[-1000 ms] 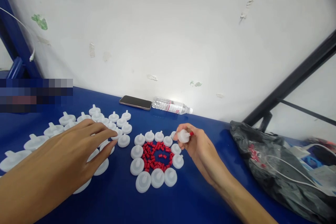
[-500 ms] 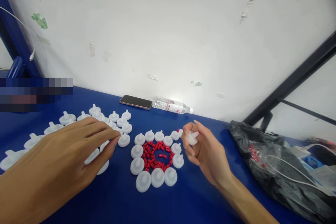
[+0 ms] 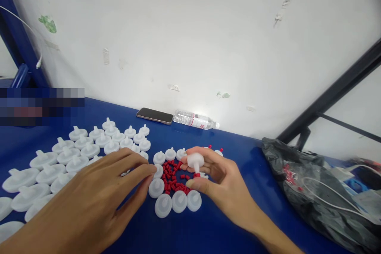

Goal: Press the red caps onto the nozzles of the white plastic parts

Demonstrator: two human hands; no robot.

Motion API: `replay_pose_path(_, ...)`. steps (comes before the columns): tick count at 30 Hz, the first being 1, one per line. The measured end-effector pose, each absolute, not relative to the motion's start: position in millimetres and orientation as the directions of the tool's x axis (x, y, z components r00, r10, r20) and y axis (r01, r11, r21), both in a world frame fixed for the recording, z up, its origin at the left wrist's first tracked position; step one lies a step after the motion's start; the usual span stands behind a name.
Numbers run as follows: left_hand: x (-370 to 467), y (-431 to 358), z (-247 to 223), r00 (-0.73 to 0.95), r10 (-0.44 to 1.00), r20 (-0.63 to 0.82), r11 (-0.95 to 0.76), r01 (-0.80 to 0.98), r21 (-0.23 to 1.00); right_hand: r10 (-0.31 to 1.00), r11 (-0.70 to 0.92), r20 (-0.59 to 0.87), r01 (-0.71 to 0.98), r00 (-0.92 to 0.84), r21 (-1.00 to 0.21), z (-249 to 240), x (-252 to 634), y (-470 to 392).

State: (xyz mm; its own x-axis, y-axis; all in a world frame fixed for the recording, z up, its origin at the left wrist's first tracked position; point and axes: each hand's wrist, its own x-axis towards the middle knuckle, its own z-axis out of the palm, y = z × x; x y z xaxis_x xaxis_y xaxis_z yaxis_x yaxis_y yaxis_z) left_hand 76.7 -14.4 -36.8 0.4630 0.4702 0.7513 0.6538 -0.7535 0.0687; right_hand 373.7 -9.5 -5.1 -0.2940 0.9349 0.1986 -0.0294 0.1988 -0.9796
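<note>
My right hand (image 3: pixel 222 180) grips a white round cap with a narrow spout (image 3: pixel 195 160) between thumb and fingers. A small red sleeve (image 3: pixel 197 175) sits at the spout's end, by the thumb tip. My left hand (image 3: pixel 104 194) is palm down with thumb and forefinger tips close together, next to a white spouted cap (image 3: pixel 158 171); whether anything is between them is hidden. In front of my hands, white spouted caps (image 3: pixel 179 201) ring a pile of small red sleeves (image 3: pixel 169 172). Behind the right hand, two spouts carry red tips (image 3: pixel 221 150).
Many more white spouted caps (image 3: pixel 43 158) cover the left of the blue table (image 3: pixel 143 230). A phone (image 3: pixel 154 115) and a water bottle (image 3: pixel 195 120) lie along the wall. At right is a black plastic bag (image 3: pixel 315 194) with a clear bag of red pieces (image 3: pixel 290 176).
My right hand has moved left over the ring of caps, and the spout it holds has turned from pointing right to pointing down. My left hand has shifted right, towards the ring.
</note>
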Motion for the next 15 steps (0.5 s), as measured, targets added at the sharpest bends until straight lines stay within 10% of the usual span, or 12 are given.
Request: replay_pose_path(15, 55.9, 1.7, -56.4, 0.481, 0.495, 0.723, -0.628, 0.773, -0.085, 0.926, 0.376, 0.328, 0.428, -0.184, -0.822, 5.9, 393.0, -2.7)
